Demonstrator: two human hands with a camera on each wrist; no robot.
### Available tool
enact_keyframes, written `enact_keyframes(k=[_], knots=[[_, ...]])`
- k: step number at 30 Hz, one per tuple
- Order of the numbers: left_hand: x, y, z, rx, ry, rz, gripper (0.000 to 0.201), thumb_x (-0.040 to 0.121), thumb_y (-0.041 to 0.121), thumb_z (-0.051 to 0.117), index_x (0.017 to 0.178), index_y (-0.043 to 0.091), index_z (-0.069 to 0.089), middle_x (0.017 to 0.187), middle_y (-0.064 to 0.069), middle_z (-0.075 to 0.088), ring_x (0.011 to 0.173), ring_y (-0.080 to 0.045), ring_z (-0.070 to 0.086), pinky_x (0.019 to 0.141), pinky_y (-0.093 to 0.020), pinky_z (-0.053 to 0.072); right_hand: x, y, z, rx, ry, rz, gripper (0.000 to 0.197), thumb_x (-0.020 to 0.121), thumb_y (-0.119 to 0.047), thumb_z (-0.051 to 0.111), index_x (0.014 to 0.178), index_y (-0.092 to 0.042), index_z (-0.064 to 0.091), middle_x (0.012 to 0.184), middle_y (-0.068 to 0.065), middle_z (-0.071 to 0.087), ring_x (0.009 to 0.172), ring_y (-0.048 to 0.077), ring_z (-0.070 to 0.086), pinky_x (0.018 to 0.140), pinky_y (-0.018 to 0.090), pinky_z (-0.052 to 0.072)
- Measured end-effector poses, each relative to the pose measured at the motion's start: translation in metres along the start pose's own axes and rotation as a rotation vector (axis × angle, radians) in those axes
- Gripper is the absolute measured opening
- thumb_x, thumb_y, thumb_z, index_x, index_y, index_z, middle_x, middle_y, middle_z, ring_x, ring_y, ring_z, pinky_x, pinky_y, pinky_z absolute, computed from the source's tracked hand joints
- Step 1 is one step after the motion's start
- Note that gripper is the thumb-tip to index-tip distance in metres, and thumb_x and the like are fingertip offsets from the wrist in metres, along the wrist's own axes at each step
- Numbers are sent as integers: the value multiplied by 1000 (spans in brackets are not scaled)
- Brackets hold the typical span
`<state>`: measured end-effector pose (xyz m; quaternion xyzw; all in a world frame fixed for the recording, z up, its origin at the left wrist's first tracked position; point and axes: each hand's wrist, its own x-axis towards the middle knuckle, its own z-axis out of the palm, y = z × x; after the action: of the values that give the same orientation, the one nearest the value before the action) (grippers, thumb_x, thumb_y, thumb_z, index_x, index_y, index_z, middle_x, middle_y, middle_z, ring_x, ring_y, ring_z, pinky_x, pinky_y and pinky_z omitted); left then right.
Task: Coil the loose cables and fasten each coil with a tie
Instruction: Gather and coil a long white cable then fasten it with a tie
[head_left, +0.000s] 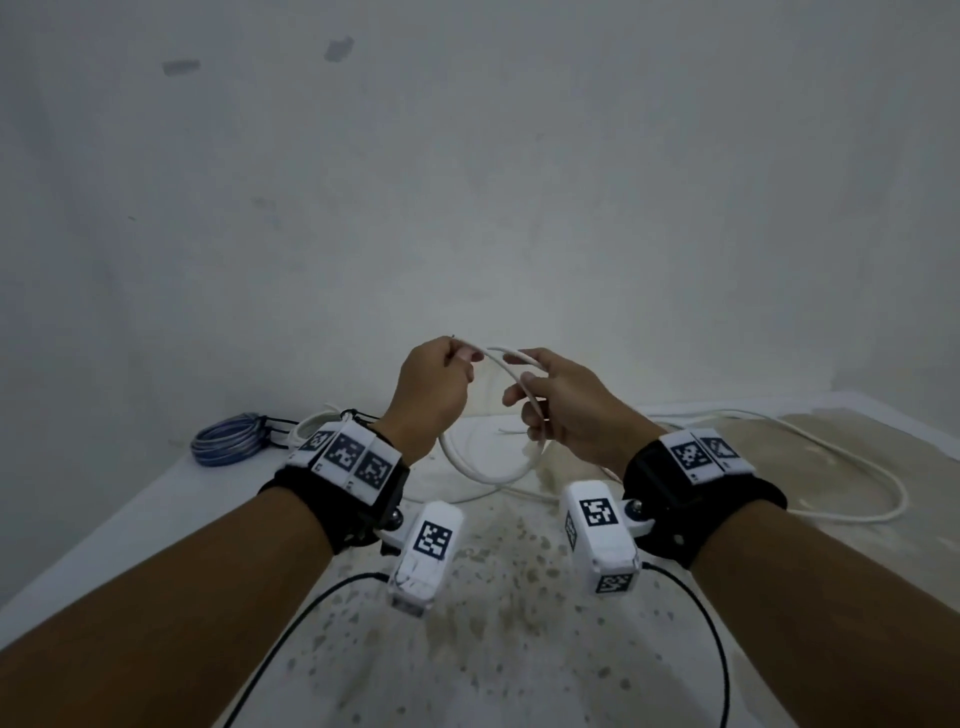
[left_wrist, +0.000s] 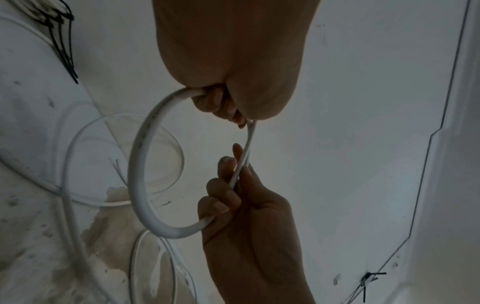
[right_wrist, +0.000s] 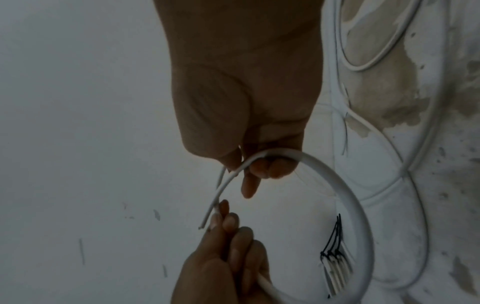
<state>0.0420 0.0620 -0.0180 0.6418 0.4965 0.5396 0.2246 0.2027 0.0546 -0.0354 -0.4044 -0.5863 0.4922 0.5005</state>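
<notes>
A white cable (head_left: 483, 470) is bent into one loop in the air between my hands. My left hand (head_left: 457, 364) pinches it close to its cut end (head_left: 455, 337), fingers curled round it (left_wrist: 207, 98). To the right, my right hand (head_left: 530, 400) grips the loop's other side, with the cable running between its curled fingers (left_wrist: 226, 203). In the right wrist view the loop (right_wrist: 348, 195) arcs from my right hand (right_wrist: 259, 168) down into my left hand (right_wrist: 231, 242). The rest of this cable (head_left: 841, 457) trails loose over the table to the right.
A blue coil (head_left: 228, 441) bound with black ties lies at the table's far left. A white coil (head_left: 311, 422) with black ties (right_wrist: 335, 244) sits behind my left wrist. The stained white table (head_left: 156, 514) meets a bare wall close behind.
</notes>
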Motion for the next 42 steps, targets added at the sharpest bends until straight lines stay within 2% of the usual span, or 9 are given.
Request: enact_keyframes(k=[8,17,24,28,30,32,35,37,42], knots=[[-1,9,-3,-12,-170,98,13,93,14,59,94,13,72,66,7,59,53,-3,47,57,-21,38,-1,7,1,-133,147,-125,10,101,-7,43,101,-9,52,74,8,65,47,14,47,42,24,44],[-1,-5,-2,6,31,82,40,96,39,56,65,16,68,54,7,60,47,-10,46,56,-29,37,-1,1,1,103,187,-102,28,104,-22,45,85,-6,57,81,19,72,68,28,68,73,42,61],[-2,-8,-2,63,147,141,46,97,35,56,55,17,58,48,8,53,47,-9,48,60,-31,41,-11,8,0,210,158,71,26,106,-26,38,98,-7,54,88,23,72,69,30,70,66,39,60],[2,-13,-6,152,146,270,43,97,34,56,56,21,55,51,9,53,47,-5,48,59,-28,42,-18,-7,-4,-699,206,124,42,100,-47,39,115,-11,55,88,12,73,67,26,64,58,27,48],[1,-15,-6,181,128,329,41,97,33,56,58,24,54,51,10,53,46,-2,49,55,-23,39,-18,-21,-5,-1153,397,-81,43,97,-53,44,110,-16,62,102,6,69,90,28,63,69,29,41],[0,-15,-4,183,105,382,39,98,31,56,60,25,54,51,12,52,44,-1,49,50,-16,36,-17,-35,-2,-1232,508,-309,40,96,-52,45,97,-21,70,93,2,69,88,26,62,68,29,42],[-2,-11,-1,142,77,430,34,98,30,56,66,19,60,55,11,55,46,-3,49,50,-11,34,-6,-40,5,-1059,278,-310,42,100,-46,43,92,-20,74,86,3,68,84,23,61,73,32,49],[-3,-8,0,120,67,433,33,98,29,55,72,12,65,58,10,58,47,-2,49,51,-11,33,-5,-36,6,-629,129,-139,40,103,-34,43,93,-10,73,83,3,72,73,18,66,69,30,52],[-3,-4,1,74,-3,272,35,98,35,54,76,15,72,63,4,68,47,-3,48,57,-23,41,-9,-18,6,-157,134,-100,35,104,-24,44,91,-4,68,75,5,72,55,13,63,62,30,58]])
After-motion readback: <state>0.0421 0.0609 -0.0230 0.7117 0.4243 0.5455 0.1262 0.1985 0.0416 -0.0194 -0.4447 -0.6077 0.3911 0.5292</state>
